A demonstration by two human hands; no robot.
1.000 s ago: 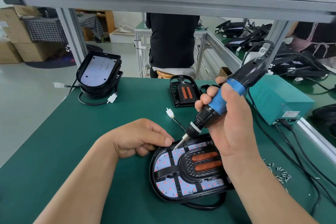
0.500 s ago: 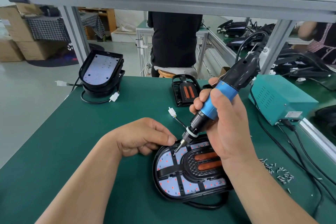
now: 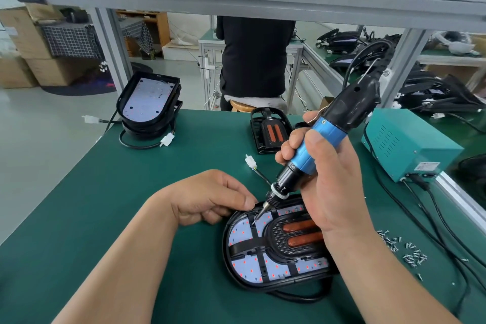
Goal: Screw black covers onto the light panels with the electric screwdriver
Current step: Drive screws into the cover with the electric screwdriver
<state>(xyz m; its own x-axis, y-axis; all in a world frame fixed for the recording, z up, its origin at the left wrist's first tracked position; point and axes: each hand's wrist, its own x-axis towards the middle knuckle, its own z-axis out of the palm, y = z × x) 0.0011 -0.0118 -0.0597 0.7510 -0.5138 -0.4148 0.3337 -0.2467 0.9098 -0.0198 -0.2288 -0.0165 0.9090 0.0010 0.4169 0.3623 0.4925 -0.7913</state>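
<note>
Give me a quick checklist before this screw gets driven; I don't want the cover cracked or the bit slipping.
1. Grip: the right hand wraps the blue barrel of the electric screwdriver: ok.
2. Bit placement: the tip sits on a rib of the black cover at the upper left of the light panel: ok.
3. Screw seated under the bit: too small to see: cannot tell.
4. Panel steadied: the left hand touches the rim beside the bit: ok.
5. Tool square to the panel: it leans up and to the right: not ok.
6. Supply: spare screws lie on the mat right of the panel: ok.
</note>
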